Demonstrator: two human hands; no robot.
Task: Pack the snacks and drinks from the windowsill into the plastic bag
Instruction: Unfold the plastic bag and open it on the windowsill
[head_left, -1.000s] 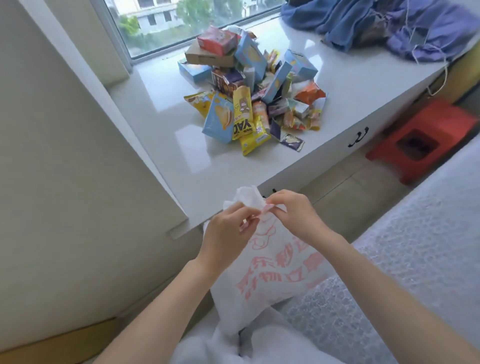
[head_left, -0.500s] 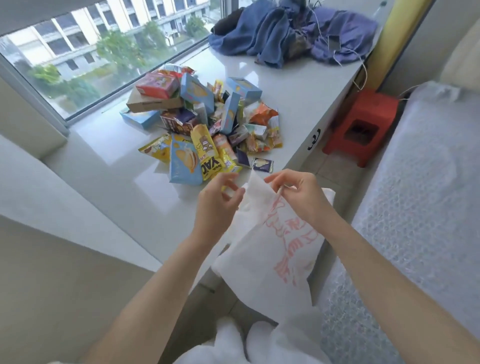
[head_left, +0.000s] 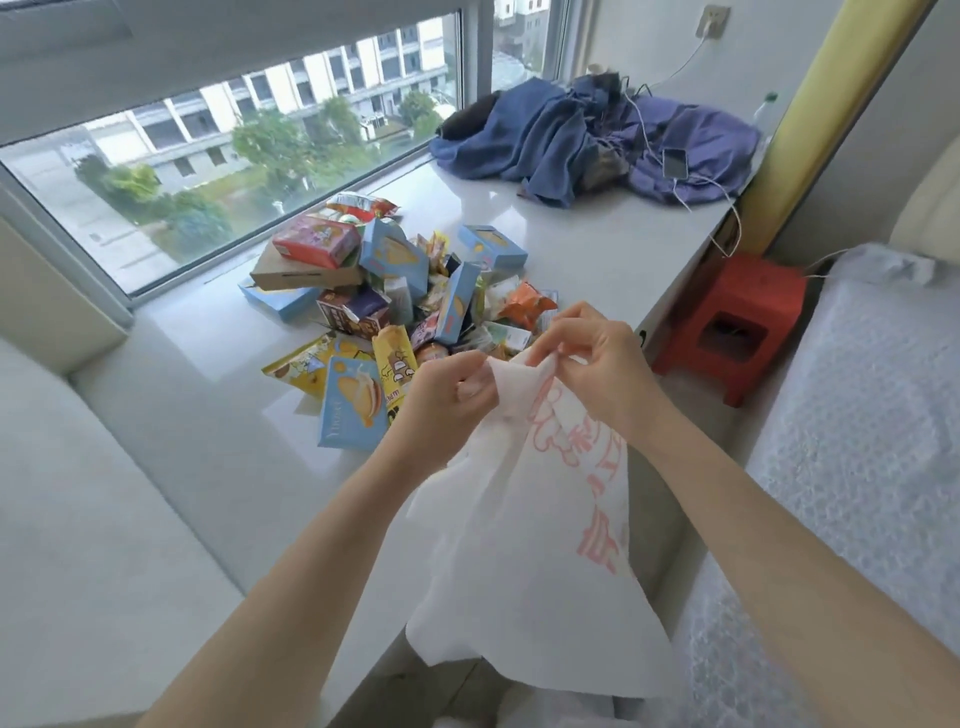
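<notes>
Item one: plastic bag (head_left: 524, 530), white with pink print, which I see hanging in the air over the front edge of the windowsill (head_left: 597, 244), near side of the snack heap. Its top edge is bunched between both hands and its mouth looks closed.

Item two: left hand (head_left: 441, 402), fingers curled, pinching the bag's upper left edge.

Item three: right hand (head_left: 597, 358), fingers curled, pinching the top edge just beside the left.

Item four: pile of snacks (head_left: 395, 296) on the sill by the window, well clear of the bag's mouth. I count several light blue boxes, a red box on a brown carton, yellow packets and an orange packet.

Item five: blue clothing (head_left: 571, 135) heaped at the sill's far end, a phone (head_left: 674, 162) on a white cable lying on it.

Item six: red stool (head_left: 737, 322) on the floor below the sill.
</notes>
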